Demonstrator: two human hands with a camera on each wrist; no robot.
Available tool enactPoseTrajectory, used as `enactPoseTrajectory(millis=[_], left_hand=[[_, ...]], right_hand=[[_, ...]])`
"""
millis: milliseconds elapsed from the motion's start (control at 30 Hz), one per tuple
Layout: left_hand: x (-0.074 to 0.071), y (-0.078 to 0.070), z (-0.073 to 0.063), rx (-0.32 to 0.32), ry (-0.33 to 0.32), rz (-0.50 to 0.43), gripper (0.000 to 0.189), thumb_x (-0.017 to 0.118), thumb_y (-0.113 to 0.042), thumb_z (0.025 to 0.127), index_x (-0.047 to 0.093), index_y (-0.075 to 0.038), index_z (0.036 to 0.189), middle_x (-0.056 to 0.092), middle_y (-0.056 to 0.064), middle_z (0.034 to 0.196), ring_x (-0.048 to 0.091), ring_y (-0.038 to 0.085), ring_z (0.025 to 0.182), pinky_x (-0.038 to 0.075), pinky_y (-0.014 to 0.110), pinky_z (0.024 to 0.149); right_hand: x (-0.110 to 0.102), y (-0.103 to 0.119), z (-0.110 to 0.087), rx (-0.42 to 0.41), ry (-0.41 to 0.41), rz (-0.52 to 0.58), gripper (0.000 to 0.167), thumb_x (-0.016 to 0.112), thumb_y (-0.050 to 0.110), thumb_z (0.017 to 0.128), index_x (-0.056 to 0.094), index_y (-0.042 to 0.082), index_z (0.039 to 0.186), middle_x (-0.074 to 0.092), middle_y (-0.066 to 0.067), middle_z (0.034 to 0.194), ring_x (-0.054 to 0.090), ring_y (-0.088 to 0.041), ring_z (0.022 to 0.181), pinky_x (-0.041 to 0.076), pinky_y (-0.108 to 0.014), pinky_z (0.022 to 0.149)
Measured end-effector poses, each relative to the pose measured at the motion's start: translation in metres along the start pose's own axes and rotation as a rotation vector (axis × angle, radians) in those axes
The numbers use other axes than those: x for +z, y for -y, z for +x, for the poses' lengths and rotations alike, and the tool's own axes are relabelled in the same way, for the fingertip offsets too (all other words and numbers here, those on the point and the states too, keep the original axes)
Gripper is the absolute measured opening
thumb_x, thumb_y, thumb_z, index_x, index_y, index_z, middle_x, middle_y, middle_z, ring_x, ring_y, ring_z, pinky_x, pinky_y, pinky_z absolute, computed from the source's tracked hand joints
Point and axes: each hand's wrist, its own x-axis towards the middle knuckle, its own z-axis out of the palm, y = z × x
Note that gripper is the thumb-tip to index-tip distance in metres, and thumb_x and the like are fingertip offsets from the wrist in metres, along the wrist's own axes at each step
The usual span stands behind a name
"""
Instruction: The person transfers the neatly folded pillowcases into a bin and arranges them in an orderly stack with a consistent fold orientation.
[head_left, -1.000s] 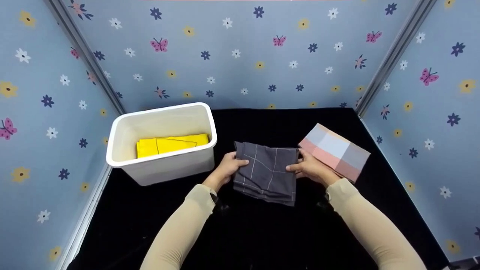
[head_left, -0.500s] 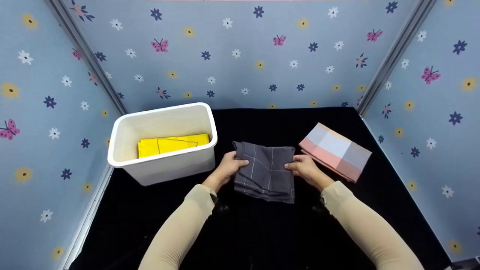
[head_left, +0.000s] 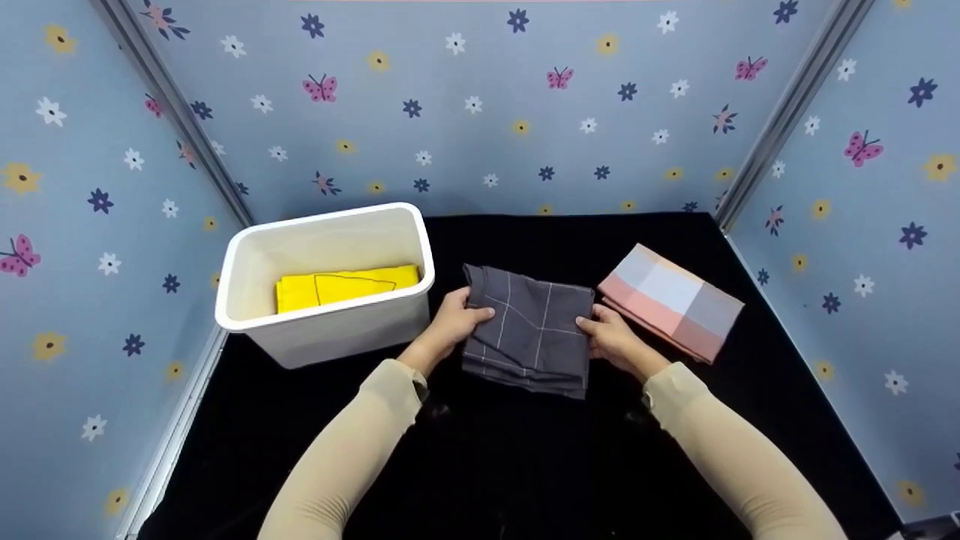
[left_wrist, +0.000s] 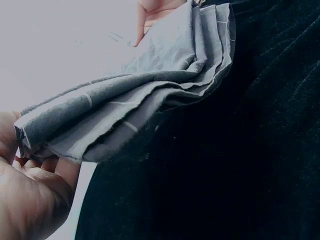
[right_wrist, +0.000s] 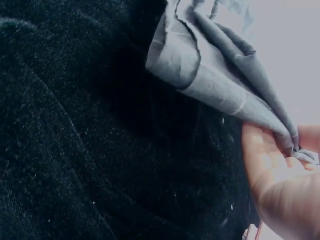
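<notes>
A dark grey cloth (head_left: 529,330) with thin white check lines, folded into a rough square of several layers, is held between both hands. My left hand (head_left: 452,324) pinches its left edge, thumb on top and fingers beneath. On the opposite edge my right hand (head_left: 616,341) grips the cloth the same way. In the left wrist view the folded layers (left_wrist: 115,105) droop between the hands, over the black surface. The right wrist view shows the cloth's corner (right_wrist: 220,90) hanging loose beside the right hand (right_wrist: 285,185).
A white plastic bin (head_left: 337,334) stands at the left, with a folded yellow cloth (head_left: 345,289) inside. To the right of the right hand lies a folded checked cloth (head_left: 671,300) in pink, grey and white. Flower-patterned walls (head_left: 480,105) enclose the black-covered table (head_left: 525,465) on three sides.
The grey cloth has risen slightly away from the person and its left side is tilted up, both hands still gripping it. The right hand shifted its grip along the right edge.
</notes>
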Motion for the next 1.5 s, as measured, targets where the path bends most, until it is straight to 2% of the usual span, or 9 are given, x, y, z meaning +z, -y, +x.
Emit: enactPoseTrajectory(millis=[167,333,467,833,1000,1100,1233,1500], left_hand=[[0.000,-0.013,-0.002,0.009,0.027,0.005,0.026,0.069,0.005,0.094,0.068,0.007,0.121,0.076,0.007,0.095,0.069,0.012,0.076,0.059,0.024,0.071],[-0.002,-0.023,-0.003,0.023,0.038,0.024,0.025,0.069,0.004,0.095,0.068,0.006,0.120,0.075,0.006,0.095,0.068,0.012,0.076,0.058,0.024,0.071],[-0.006,-0.029,-0.003,0.035,0.031,0.035,0.027,0.069,0.004,0.095,0.068,0.007,0.122,0.077,0.010,0.100,0.069,0.012,0.078,0.058,0.024,0.073],[-0.023,-0.051,-0.002,0.040,0.034,0.018,0.034,0.067,0.003,0.099,0.064,0.007,0.132,0.076,0.015,0.111,0.071,0.012,0.085,0.060,0.024,0.080],[-0.033,-0.061,-0.005,0.023,0.010,0.009,0.036,0.067,0.001,0.099,0.064,0.005,0.134,0.075,0.014,0.116,0.071,0.013,0.088,0.060,0.024,0.082],[-0.039,-0.066,-0.006,0.034,0.003,0.004,0.035,0.068,0.001,0.099,0.063,0.006,0.133,0.075,0.014,0.115,0.072,0.012,0.087,0.060,0.024,0.082],[-0.046,-0.070,-0.006,0.064,0.006,0.007,0.035,0.067,0.003,0.099,0.062,0.008,0.133,0.075,0.013,0.114,0.071,0.011,0.087,0.061,0.023,0.081],[-0.061,-0.074,-0.007,0.065,-0.011,-0.035,0.037,0.065,0.004,0.098,0.061,0.009,0.135,0.074,0.010,0.112,0.073,0.011,0.088,0.062,0.024,0.082]], right_hand=[[0.003,0.002,-0.001,-0.001,0.037,0.044,0.023,0.054,0.005,0.111,0.046,-0.002,0.131,0.074,-0.003,0.090,0.077,-0.016,0.077,0.066,-0.034,0.070],[0.007,0.007,-0.002,-0.010,0.083,0.122,0.044,0.063,-0.014,0.097,0.042,-0.003,0.134,0.074,-0.008,0.098,0.078,-0.018,0.084,0.068,-0.036,0.076],[0.008,0.013,-0.002,-0.024,0.072,0.123,0.053,0.065,-0.020,0.092,0.041,-0.003,0.137,0.073,-0.009,0.102,0.079,-0.020,0.087,0.068,-0.036,0.077],[0.011,0.040,-0.003,-0.105,0.027,0.116,0.042,0.065,-0.019,0.093,0.051,-0.003,0.129,0.074,-0.005,0.099,0.078,-0.017,0.086,0.068,-0.033,0.076],[0.013,0.053,-0.003,-0.147,0.018,0.113,0.038,0.065,-0.019,0.094,0.054,-0.006,0.128,0.076,-0.005,0.099,0.078,-0.017,0.086,0.068,-0.032,0.075],[0.014,0.059,-0.003,-0.165,0.016,0.118,0.038,0.066,-0.019,0.094,0.055,-0.008,0.128,0.077,-0.005,0.098,0.078,-0.017,0.086,0.068,-0.031,0.074],[0.019,0.068,-0.003,-0.184,0.018,0.115,0.037,0.067,-0.018,0.094,0.056,-0.006,0.127,0.078,-0.004,0.098,0.079,-0.018,0.085,0.068,-0.031,0.073],[0.030,0.085,-0.003,-0.218,0.014,0.087,0.035,0.069,-0.016,0.095,0.058,-0.004,0.126,0.079,-0.003,0.097,0.079,-0.018,0.082,0.067,-0.030,0.069]])
